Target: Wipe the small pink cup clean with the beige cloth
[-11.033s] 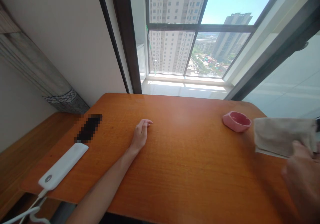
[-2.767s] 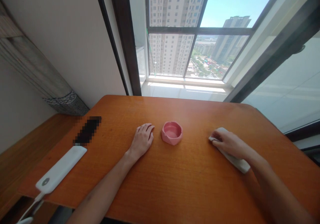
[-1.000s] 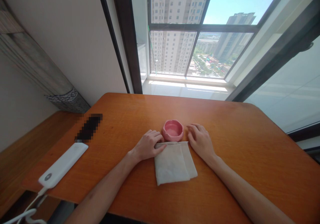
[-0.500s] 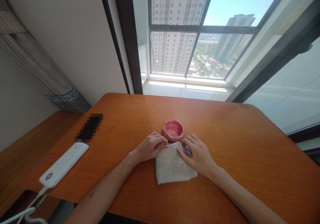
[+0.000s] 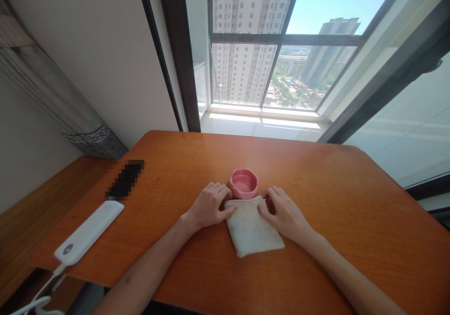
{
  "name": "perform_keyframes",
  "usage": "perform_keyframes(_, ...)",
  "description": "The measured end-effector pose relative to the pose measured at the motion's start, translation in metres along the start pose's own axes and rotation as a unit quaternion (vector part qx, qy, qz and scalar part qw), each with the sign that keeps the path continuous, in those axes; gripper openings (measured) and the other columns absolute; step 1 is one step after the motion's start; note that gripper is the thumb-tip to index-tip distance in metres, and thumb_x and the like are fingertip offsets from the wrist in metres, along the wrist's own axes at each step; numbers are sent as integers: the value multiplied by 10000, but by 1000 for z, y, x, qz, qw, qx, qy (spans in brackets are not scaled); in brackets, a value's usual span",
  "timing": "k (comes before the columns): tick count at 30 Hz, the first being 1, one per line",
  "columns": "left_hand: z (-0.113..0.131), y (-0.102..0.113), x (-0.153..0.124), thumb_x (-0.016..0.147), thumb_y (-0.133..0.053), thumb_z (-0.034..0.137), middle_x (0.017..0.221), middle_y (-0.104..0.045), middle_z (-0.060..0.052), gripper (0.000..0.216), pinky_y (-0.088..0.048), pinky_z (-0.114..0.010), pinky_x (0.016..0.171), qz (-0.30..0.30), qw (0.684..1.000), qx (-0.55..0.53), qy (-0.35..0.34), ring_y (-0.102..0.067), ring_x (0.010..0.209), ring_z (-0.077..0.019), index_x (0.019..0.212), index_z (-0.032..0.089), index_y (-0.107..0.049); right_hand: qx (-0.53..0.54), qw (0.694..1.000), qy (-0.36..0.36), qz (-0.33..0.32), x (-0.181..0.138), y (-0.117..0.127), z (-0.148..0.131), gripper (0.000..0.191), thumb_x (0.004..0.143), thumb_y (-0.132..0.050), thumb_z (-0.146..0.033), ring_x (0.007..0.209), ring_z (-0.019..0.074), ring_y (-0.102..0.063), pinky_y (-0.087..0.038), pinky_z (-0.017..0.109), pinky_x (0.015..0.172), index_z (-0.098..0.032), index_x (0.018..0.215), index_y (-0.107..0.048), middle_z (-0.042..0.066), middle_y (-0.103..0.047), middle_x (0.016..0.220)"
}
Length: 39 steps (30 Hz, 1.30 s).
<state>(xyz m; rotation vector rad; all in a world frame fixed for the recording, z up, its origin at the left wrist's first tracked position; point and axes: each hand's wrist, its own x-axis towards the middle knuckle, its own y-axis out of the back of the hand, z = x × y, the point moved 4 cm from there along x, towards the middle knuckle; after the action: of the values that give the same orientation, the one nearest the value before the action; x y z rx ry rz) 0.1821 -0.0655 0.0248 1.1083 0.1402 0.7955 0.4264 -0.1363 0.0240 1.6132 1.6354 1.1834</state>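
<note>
A folded off-white cloth (image 5: 255, 230) lies flat on the table, its far edge close against a pink bowl (image 5: 243, 183) with a wavy rim. At the cloth's far left corner is my left hand (image 5: 213, 205), thumb on top and curled fingers just beyond the edge, next to the bowl. My right hand (image 5: 285, 212) has the far right corner between thumb and bent fingers. Some fingertips are hidden, so how firmly either hand grips cannot be seen. Inside the bowl nothing shows.
A white power bank (image 5: 89, 233) with a cable (image 5: 47, 282) lies on the left of the wooden table (image 5: 337, 198). Beyond it is a dark blurred-out object (image 5: 126, 179). A window (image 5: 281, 71) rises past the table's far edge, and a curtain (image 5: 87, 123) hangs at left.
The cloth has turned and shifted slightly right; its layers now line up more evenly. My hands have moved a little farther apart along its far edge. The bowl stays put.
</note>
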Motion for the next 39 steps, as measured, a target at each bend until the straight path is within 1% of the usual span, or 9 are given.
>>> perform_keyframes(3,-2,0,0,917,-763,557,860,-690,-41,383,-440,-404,860,-15,999,37,15,-613,822,-241,844,214,-609,34,999,11,-9,-1,0,-3,200,974,-707,-362,1007,274,-595,-489,431,903,-244,1133,-681,61,-658,1068)
perform_keyframes(8,3,0,-2,957,-729,426,858,-655,-7,260,-427,-318,764,-60,995,-84,0,-587,807,-188,871,215,-604,195,977,3,-89,-1,4,-5,240,998,-690,-456,839,220,-577,-488,354,759,-225,935,-675,23,-632,915)
perform_keyframes(14,10,1,-1,911,-785,491,850,-550,38,374,-368,-227,631,1,889,-448,95,-464,701,-99,928,216,-531,534,829,-72,-148,-4,7,-11,542,847,-854,-597,929,207,-679,-537,296,776,-267,1221,-644,23,-720,1108)
perform_keyframes(18,21,5,4,864,-841,533,874,-557,24,469,-368,-212,618,36,803,-586,101,-479,713,-98,938,222,-498,648,717,-87,-240,-11,-8,-30,960,645,-980,-620,1184,313,-722,-567,439,1021,-276,1453,-594,101,-742,1329)
perform_keyframes(26,24,8,13,864,-865,491,863,-645,39,444,-403,-198,653,90,761,-629,133,-558,713,-91,1068,241,-560,712,639,-167,-237,-20,-21,-52,691,750,-868,-503,1183,361,-770,-608,516,1038,-223,1358,-697,129,-818,1211)
perform_keyframes(30,8,-2,21,944,-753,530,967,-711,-2,430,-480,-250,750,135,801,-566,143,-649,845,-147,1218,246,-581,673,691,-227,-136,-9,-14,-37,527,754,-833,-447,1082,376,-797,-645,535,969,-201,1211,-743,133,-833,1148)
perform_keyframes(34,-13,-7,21,991,-654,533,1358,-683,-108,460,-485,-404,1067,186,894,-366,178,-635,1263,-259,1339,245,-568,483,848,-205,73,17,27,-2,507,861,-791,-528,1152,402,-761,-610,581,1034,-200,1245,-745,129,-815,1222)
perform_keyframes(36,-19,-11,22,861,-812,566,1532,-590,-148,785,-393,-516,1208,140,927,-292,189,-540,1438,-342,1496,255,-471,306,937,-102,135,31,53,5,476,935,-732,-531,1282,406,-696,-505,616,1172,-204,1280,-748,132,-784,1306)
perform_keyframes(39,-20,-19,28,583,-999,608,1627,-517,-176,1300,-270,-647,1275,54,954,-227,191,-428,1526,-467,1637,272,-317,95,956,12,278,39,81,5,449,1049,-566,-404,1466,403,-556,-380,677,1258,-216,1443,-668,150,-696,1463)
